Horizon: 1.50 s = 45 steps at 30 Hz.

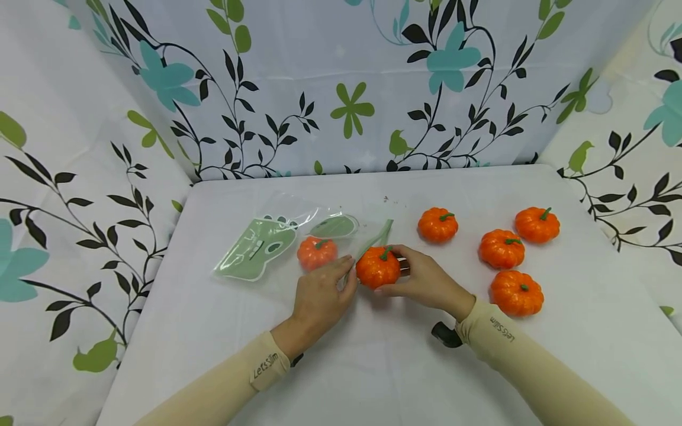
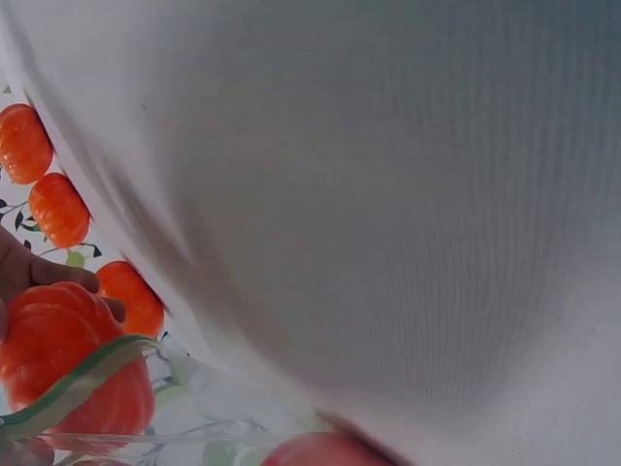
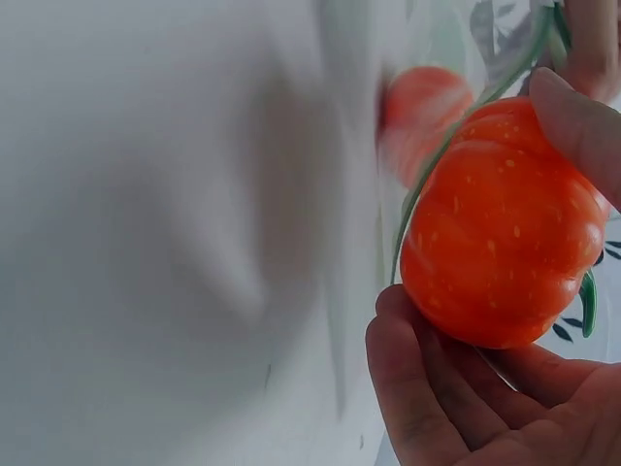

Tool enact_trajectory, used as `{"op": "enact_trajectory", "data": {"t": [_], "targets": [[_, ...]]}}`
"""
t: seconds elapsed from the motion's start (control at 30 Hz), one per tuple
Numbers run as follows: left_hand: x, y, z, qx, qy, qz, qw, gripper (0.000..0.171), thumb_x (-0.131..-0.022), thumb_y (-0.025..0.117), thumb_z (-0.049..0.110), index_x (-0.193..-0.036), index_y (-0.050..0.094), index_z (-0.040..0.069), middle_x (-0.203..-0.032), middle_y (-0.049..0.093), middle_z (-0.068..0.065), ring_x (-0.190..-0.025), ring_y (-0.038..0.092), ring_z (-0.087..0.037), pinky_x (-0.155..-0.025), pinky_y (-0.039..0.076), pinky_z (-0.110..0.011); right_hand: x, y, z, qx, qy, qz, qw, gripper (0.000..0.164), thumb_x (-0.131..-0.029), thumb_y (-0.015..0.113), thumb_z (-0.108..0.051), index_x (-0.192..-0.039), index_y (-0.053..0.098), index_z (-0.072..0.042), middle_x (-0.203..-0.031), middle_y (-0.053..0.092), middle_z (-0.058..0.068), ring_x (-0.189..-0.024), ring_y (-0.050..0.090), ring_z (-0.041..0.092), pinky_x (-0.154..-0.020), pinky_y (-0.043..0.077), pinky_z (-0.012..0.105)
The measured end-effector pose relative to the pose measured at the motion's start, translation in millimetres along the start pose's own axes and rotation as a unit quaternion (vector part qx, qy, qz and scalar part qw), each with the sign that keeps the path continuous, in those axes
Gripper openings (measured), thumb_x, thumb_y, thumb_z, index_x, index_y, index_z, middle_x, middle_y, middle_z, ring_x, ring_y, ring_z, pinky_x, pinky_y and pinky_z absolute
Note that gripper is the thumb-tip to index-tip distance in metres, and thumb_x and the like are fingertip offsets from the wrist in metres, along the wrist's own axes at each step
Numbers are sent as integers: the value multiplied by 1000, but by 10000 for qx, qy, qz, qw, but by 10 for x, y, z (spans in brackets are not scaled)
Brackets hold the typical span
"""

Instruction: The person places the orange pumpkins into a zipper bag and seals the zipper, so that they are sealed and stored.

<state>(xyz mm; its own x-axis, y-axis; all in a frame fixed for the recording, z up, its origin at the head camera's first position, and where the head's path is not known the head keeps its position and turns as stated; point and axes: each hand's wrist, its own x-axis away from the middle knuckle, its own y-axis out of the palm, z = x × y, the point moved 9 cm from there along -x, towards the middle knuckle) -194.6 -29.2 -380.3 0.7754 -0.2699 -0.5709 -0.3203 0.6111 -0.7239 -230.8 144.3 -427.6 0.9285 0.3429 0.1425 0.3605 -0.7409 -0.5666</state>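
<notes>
My right hand (image 1: 428, 281) grips a small orange toy pumpkin (image 1: 377, 267) with a green stem, thumb on one side and fingers on the other. The pumpkin sits right at the open mouth of a clear zip bag (image 1: 254, 251) with green printing. With its thumb and fingers, my left hand (image 1: 324, 296) pinches the edge of the bag beside the mouth. Another pumpkin (image 1: 315, 254) lies inside the bag, seen through the plastic. In the right wrist view the held pumpkin (image 3: 500, 233) overlaps the green zip strip (image 3: 441, 150).
To the right on the white-covered table (image 1: 394, 367) lie several more pumpkins: one alone (image 1: 437, 225) behind my right hand, and a group with one nearer pumpkin (image 1: 517, 293). A patterned curtain (image 1: 351, 53) hangs at the table's back edge.
</notes>
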Motion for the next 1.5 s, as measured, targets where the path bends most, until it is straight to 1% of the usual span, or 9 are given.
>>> {"op": "enact_trajectory", "data": {"t": [0.23,0.4,0.77,0.93,1.1,1.17,1.3,1.4,1.5], "targets": [[-6,-18,2,35,46,68,10000,25,-91,68,14,-110,78,2,-106,76,-10,-92,75,-25,-63,62,-41,-60,114,-42,18,-135,-70,9999,93,-76,88,-45,-145,47,2,-135,60,10,-112,64,25,-98,53,43],[-12,-22,-1,25,69,67,10000,25,-91,68,13,-110,78,1,-107,75,-11,-92,75,-25,-63,62,-40,-84,156,-43,-2,-112,-96,9999,93,-76,88,-43,-146,46,2,-135,60,10,-111,64,24,-98,53,42],[-15,-8,-15,105,66,23,9999,27,-94,64,14,-114,76,0,-113,74,-10,-103,72,-23,-75,62,-39,-153,246,-78,313,-145,-155,9993,98,-77,87,-47,-148,44,4,-137,60,13,-110,63,25,-95,54,41],[-9,-14,-9,129,142,102,9998,26,-93,64,12,-112,76,-1,-113,74,-10,-102,72,-23,-76,62,-39,-177,268,-76,426,-125,-162,9989,97,-76,87,-49,-147,46,2,-134,61,11,-105,63,23,-91,55,37],[-9,-16,14,103,243,63,9996,26,-93,66,13,-112,76,-1,-113,74,-10,-102,72,-23,-76,61,-37,-192,277,-131,615,-355,-142,9974,90,-76,87,-48,-145,51,-2,-124,66,4,-99,62,20,-84,54,34],[-6,-17,30,117,310,58,9994,26,-93,67,12,-113,76,-1,-113,74,-11,-102,72,-23,-77,61,-36,-199,284,-163,667,-500,-155,9964,85,-76,87,-46,-142,54,-5,-118,67,0,-98,60,18,-85,53,35],[11,-28,58,154,492,172,9985,25,-92,66,11,-112,76,-2,-112,74,-12,-101,73,-24,-80,60,-37,-215,308,-216,685,-764,-198,9945,74,-76,89,-41,-136,60,-10,-111,67,-6,-100,59,16,-94,51,42],[23,-31,67,156,617,280,9976,25,-91,66,9,-111,77,-2,-109,75,-13,-100,73,-25,-82,60,-37,-233,331,-232,637,-846,-248,9941,72,-76,90,-37,-136,60,-9,-118,67,-5,-107,59,16,-102,48,44],[34,-30,72,184,719,350,9966,25,-91,66,8,-110,77,-2,-108,75,-14,-100,73,-26,-82,60,-38,-263,363,-228,605,-818,-381,9941,74,-77,90,-32,-138,58,-6,-129,65,1,-117,59,19,-107,44,43]]}}
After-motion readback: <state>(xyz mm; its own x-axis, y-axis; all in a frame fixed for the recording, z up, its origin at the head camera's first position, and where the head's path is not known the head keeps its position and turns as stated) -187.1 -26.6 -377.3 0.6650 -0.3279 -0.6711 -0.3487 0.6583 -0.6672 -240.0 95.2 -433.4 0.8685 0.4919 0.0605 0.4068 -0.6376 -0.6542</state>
